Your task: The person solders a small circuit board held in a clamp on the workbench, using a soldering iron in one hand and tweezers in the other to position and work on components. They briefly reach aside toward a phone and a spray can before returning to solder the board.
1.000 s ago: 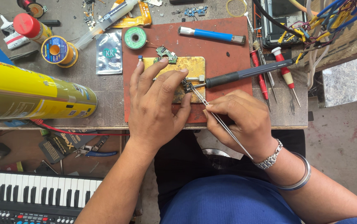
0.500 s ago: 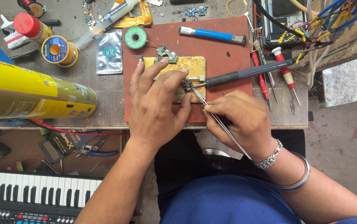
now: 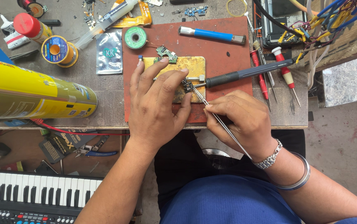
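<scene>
Red-brown matting (image 3: 228, 49) covers the middle of the workbench (image 3: 108, 89), and on it lies a yellowed metal holder plate (image 3: 195, 66) with a tiny circuit board (image 3: 187, 86) at its near right corner. From the head view, the person's left hand (image 3: 155, 103) lies flat over the plate, fingers spread and pressing down beside the board. The right hand (image 3: 240, 120), near the bench's front edge, is pinched together on slim metal tweezers (image 3: 218, 118), whose tips reach the small board. A soldering iron (image 3: 245, 74) with a dark grip lies across the mat's right side, its tip meeting the same spot. Toward the mat's far edge sit a green solder-wick reel (image 3: 135, 37) and a blue-handled tool (image 3: 211, 35). A large yellow spray can (image 3: 29, 93) lies on its side at the bench's left edge, with a spool of solder (image 3: 56, 50) behind it. Red screwdrivers (image 3: 286, 76) rest at the right edge. Below the bench, at lower left, a keyboard's keys (image 3: 33, 191) show.
</scene>
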Motion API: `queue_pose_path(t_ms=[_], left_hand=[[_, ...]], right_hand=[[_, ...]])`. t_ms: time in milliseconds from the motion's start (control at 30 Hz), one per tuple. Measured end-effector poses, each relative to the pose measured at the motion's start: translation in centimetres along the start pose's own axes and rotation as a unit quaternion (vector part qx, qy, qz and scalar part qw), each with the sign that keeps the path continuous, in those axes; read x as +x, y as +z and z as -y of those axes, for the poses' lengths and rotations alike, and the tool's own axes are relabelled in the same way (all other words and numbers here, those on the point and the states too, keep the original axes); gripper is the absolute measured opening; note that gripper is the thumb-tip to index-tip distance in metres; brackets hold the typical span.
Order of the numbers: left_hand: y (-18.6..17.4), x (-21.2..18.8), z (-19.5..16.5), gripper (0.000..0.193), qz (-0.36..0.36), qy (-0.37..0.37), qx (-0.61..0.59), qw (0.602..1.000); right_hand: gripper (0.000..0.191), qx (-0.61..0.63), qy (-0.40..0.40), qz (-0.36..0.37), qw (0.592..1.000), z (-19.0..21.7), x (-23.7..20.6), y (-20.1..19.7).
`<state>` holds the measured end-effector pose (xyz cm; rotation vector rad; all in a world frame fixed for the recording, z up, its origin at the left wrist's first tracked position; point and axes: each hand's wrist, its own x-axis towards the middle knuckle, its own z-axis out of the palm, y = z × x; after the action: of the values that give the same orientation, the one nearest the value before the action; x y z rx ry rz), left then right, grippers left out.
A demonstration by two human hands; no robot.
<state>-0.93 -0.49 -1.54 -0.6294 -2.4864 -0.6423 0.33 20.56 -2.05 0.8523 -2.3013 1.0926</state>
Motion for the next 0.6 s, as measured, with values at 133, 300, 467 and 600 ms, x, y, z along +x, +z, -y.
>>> queue_pose_path(t_ms=[133, 300, 467, 600], left_hand=[[0.04, -0.03, -0.02, 0.053, 0.002, -0.001, -0.001, 1.0], [0.02, -0.02, 0.0, 0.053, 0.003, 0.0, 0.002, 1.0], [-0.02, 0.0, 0.01, 0.053, 0.001, 0.001, -0.003, 1.0], [-0.02, 0.03, 0.0, 0.053, 0.001, 0.001, -0.004, 1.0]], right_hand=[[0.023, -0.003, 0.003, -0.007, 1.0, 0.02, 0.0, 0.06], [0.022, 0.005, 0.006, -0.001, 1.0, 0.02, -0.03, 0.03], [0.022, 0.002, 0.005, 0.002, 1.0, 0.01, -0.04, 0.01], [0.022, -0.001, 0.003, 0.003, 1.0, 0.01, -0.01, 0.01]])
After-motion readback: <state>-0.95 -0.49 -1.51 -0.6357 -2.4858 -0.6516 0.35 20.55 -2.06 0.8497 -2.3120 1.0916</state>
